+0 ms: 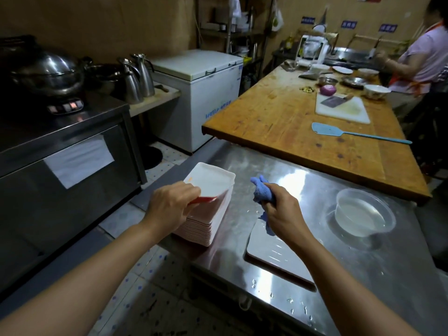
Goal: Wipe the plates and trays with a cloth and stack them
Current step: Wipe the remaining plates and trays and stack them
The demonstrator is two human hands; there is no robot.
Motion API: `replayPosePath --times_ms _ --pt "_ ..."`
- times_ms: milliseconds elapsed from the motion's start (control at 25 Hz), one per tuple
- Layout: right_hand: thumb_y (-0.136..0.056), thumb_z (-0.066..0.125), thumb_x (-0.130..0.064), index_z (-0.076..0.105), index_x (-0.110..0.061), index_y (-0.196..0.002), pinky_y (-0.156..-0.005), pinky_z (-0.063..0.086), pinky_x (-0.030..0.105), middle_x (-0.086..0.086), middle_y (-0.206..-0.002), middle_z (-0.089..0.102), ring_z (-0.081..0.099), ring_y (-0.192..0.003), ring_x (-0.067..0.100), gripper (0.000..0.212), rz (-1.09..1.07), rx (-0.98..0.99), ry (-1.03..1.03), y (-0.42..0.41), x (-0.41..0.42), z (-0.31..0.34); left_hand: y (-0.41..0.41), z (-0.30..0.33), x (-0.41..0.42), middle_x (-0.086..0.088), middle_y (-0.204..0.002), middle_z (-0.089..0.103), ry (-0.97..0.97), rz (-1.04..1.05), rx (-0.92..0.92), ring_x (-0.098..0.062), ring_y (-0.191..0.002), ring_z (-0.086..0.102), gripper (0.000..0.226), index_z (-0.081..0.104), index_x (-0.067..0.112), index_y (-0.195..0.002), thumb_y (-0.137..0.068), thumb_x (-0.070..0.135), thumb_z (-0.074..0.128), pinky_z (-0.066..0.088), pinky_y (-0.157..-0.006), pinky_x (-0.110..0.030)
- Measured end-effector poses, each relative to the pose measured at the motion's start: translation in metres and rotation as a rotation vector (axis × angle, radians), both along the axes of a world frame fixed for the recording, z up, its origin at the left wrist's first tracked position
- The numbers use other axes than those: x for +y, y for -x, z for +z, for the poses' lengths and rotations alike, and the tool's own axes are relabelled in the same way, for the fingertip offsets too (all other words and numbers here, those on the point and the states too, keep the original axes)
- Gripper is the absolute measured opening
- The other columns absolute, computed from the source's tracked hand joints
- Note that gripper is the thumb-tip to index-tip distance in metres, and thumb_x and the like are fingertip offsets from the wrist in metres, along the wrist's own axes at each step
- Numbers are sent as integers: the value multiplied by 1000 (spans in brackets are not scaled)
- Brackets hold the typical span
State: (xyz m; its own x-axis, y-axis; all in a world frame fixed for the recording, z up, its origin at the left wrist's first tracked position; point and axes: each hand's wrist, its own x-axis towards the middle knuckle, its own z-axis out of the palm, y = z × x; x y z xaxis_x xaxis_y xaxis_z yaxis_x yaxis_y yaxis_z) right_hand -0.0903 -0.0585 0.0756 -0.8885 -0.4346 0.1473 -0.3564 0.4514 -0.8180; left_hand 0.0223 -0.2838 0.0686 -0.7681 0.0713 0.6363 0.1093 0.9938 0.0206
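Left fingers [194,190] curl over the near edge of the top plate [211,183], thumb side hidden; the plate is tilted, near edge raised off the stack [206,226], far edge resting on it. White face, red underside showing at the lifted lip. Left hand [169,207] sits at centre frame, just left of the stack.

Right fingers [274,200] are closed round a bunched blue cloth [261,190], wad sticking out above the knuckles, a tail hanging below the palm. Right hand [283,212] hovers over the far end of a white tray [274,258] lying flat on the steel worktop [339,275], lower centre. I cannot tell whether the tail touches the tray.

Judgement: step in hand is taking one plate off the stack for wiping, or seating it back; cannot say which. Either way:
- Keep my left grip at the rim only, so the cloth gets the whole face.
- Peel just one plate; they nest tightly, and a second could come up with it.
- Wipe with a flat pad of cloth, not the knot; re-fold first.
- Water beads lie on the worktop at lower right, and the tray face looks streaked, so wring if the cloth drags wet.
- Wiped pieces need their own pile, edges squared.

Clear tub [363,214] of water sits right of the tray, well apart from the stack.
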Motion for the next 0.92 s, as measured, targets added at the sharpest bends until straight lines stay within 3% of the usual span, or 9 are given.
replayPosePath --times_ms 320,440,600,800,920 --pt "-84 45 6 62 -16 -112 -85 51 48 10 -114 60 61 -91 31 40 -35 -39 -49 -6 1 -11 -6 -34 -7 -3 -56 57 66 6 -131 -23 -47 54 25 59 10 -64 -59 -11 73 37 -33 -30" --pt "-84 47 4 63 -16 -112 -84 51 48 11 -110 61 62 -91 31 37 -50 -42 -66 -5 2 -14 -5 -39 -10 -2 -47 47 74 3 -191 -21 -39 44 31 51 11 -56 -55 -12 71 28 -32 -25" --pt "-87 47 3 62 -16 -112 -83 51 50 13 -105 61 62 -89 33 35 -65 -57 -80 -5 4 -20 -1 -51 -11 0 -50 49 90 -1 -274 -20 -41 44 33 53 12 -57 -50 -12 74 26 -33 -25" --pt "-87 46 3 61 -16 -111 -81 52 50 13 -106 61 62 -89 36 34 -68 -81 -87 -1 3 -27 6 -64 -18 1 -68 61 30 47 -425 -20 -60 58 34 60 12 -70 -48 -1 83 44 -38 -31" --pt "-85 46 4 62 -16 -110 -83 51 49 13 -105 61 62 -86 36 35 -72 -82 -89 2 4 -31 14 -66 -24 -1 -89 65 28 49 -498 -20 -81 61 43 63 10 -85 -58 33 87 52 -54 -37"
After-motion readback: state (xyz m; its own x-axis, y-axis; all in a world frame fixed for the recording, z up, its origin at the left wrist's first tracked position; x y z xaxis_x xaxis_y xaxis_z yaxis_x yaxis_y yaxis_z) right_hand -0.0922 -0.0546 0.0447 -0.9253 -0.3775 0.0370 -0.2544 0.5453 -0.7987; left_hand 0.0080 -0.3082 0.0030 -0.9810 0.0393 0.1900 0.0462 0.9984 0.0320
